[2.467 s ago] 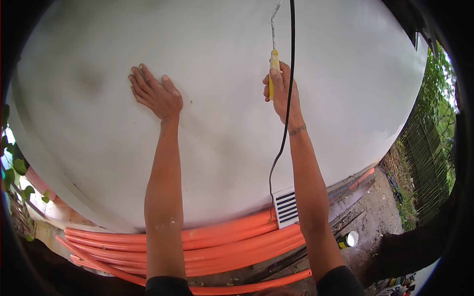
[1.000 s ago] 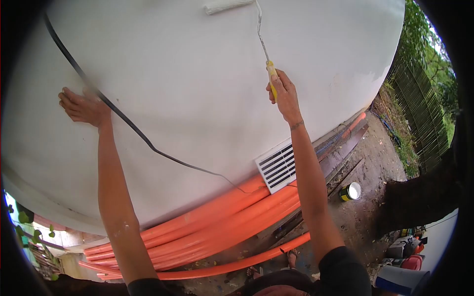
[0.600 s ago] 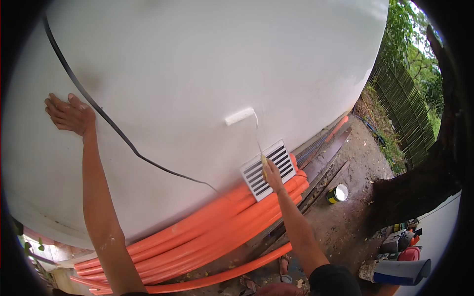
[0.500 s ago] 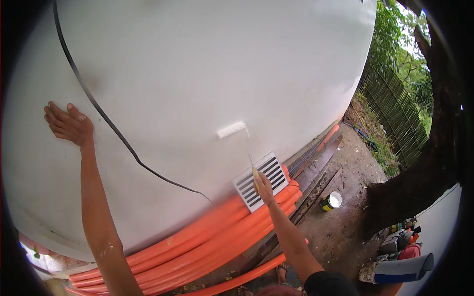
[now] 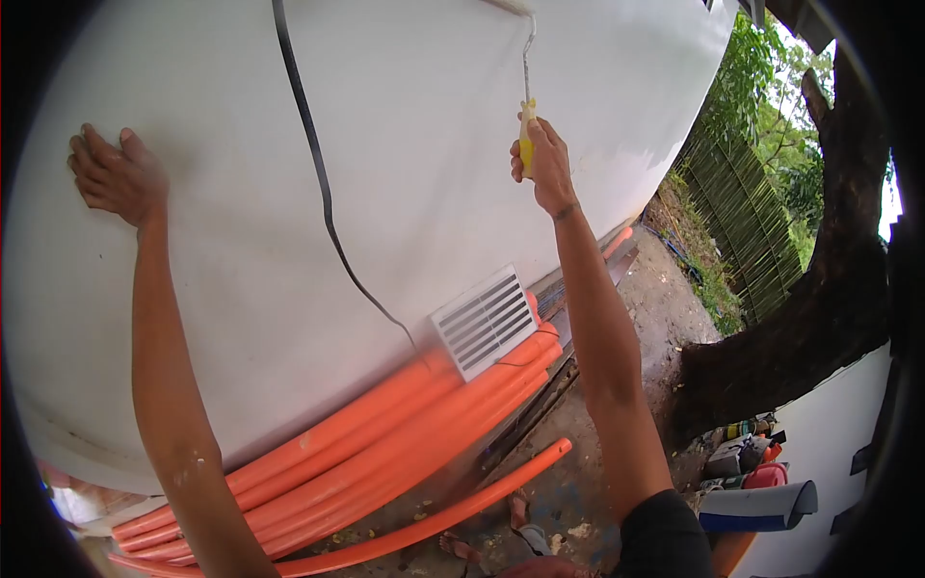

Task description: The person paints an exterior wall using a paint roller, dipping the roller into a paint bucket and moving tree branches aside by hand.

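Head view, left fingers (image 5: 98, 146) slightly spread on white wall (image 5: 434, 144), right fingers (image 5: 539, 137) round roller handle (image 5: 527, 154), orange pipes (image 5: 376, 443) below

Yellow handle (image 5: 526, 152), orange pipes (image 5: 385, 441), black cord (image 5: 313, 144); roller sleeve (image 5: 510, 6) apparently white.

The right hand (image 5: 549, 171), in front of the grille (image 5: 485, 322) half a second ago, is now well above it, and the arm no longer crosses the bars. The roller (image 5: 527, 144) has gone up with it, its head now cut by the top edge. The cable (image 5: 318, 169), then slanting close by the left hand (image 5: 120, 178), now hangs steeper and well apart from it.
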### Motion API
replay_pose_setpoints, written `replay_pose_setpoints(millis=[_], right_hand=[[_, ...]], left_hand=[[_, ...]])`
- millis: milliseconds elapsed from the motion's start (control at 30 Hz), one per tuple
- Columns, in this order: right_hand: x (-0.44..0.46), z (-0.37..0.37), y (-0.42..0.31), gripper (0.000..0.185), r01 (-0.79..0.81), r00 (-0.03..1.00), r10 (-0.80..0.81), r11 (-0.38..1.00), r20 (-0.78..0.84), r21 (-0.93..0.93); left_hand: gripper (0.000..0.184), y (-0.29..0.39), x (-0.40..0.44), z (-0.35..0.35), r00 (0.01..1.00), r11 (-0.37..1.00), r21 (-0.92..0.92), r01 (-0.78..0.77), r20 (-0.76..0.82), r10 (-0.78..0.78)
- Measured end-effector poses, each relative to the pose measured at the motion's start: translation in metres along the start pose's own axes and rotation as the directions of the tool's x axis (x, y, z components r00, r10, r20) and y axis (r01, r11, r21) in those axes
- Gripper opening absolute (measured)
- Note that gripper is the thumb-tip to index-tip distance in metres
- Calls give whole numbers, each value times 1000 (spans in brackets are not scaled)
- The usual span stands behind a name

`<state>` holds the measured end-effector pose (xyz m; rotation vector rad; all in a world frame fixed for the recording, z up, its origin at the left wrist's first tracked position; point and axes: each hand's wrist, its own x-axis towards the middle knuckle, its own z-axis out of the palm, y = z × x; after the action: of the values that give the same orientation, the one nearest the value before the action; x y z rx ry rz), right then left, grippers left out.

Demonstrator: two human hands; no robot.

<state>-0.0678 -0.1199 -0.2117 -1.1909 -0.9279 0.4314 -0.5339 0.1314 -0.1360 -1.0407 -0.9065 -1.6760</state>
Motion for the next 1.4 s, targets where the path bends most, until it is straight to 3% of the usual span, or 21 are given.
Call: replay_pose_setpoints(millis=[233,267,300,333,367,400,467,533,633,700,833,900,933,967,1033,1100,1133,1200,1267,1333,1400], right_hand=[[75,-14,-107,40,144,989,-145,981,0,-127],[76,-18,-111,41,134,991,-136,982,-10,-132],[99,-51,-85,41,359,925,-348,932,153,-53],[82,-48,-85,42,254,967,-251,965,53,-67],[81,-58,-67,41,351,936,-341,922,84,-166],[40,-51,-61,45,354,929,-316,911,193,-213],[7,-82,-2,44,79,996,-78,996,37,-33],[-65,-112,64,43,-2,997,-8,993,80,118],[-195,-148,159,40,-222,967,222,975,-122,18],[-279,-166,192,29,-455,861,436,891,-261,-13],[-388,-213,213,24,-664,716,613,746,-333,-54],[-402,-236,215,23,-695,675,635,718,-376,-35],[-397,-242,214,23,-672,690,612,740,-387,-29],[-388,-247,211,24,-645,706,586,764,-397,-20],[-369,-252,204,24,-595,734,532,803,-422,-23],[-350,-253,197,24,-535,763,467,844,-447,-33],[-344,-256,194,25,-533,771,456,844,-444,-60],[-338,-256,194,27,-491,803,412,867,-431,-86],[-331,-249,193,28,-463,812,387,883,-437,-79],[-327,-240,189,30,-459,817,385,885,-429,-78],[-324,-231,185,31,-444,832,372,891,-410,-92]], left_hand=[[58,-7,-3,8,999,999,-1,-42,-14,42],[59,-13,-5,11,997,997,11,-71,6,71],[62,-18,-5,14,998,998,18,-63,10,63],[61,-22,-9,19,997,996,39,-74,41,73],[61,-21,-14,16,993,994,62,-85,91,79],[61,-17,-18,11,987,992,88,-94,140,81],[61,-10,-28,-4,966,980,155,-121,248,80],[61,0,-33,-14,937,965,219,-145,344,63],[62,20,-19,-27,884,915,362,-178,467,-13],[63,37,-11,-41,820,839,487,-241,565,-92],[65,75,3,-60,675,643,616,-455,710,-202],[64,84,1,-57,719,652,619,-439,676,-158],[64,45,-1,-30,835,865,464,-191,540,-105],[64,14,-3,-5,846,868,462,-183,524,-100],[63,-29,0,33,954,959,263,-105,300,22],[63,-45,-12,30,953,890,411,-196,294,74],[62,-92,-19,59,980,928,336,-161,162,111],[63,-49,-10,26,986,976,186,-115,143,89],[69,-15,-5,-3,966,991,99,-90,252,62],[66,-10,-7,-8,970,983,124,-134,219,104],[66,2,-3,-18,970,995,65,-71,239,53]])
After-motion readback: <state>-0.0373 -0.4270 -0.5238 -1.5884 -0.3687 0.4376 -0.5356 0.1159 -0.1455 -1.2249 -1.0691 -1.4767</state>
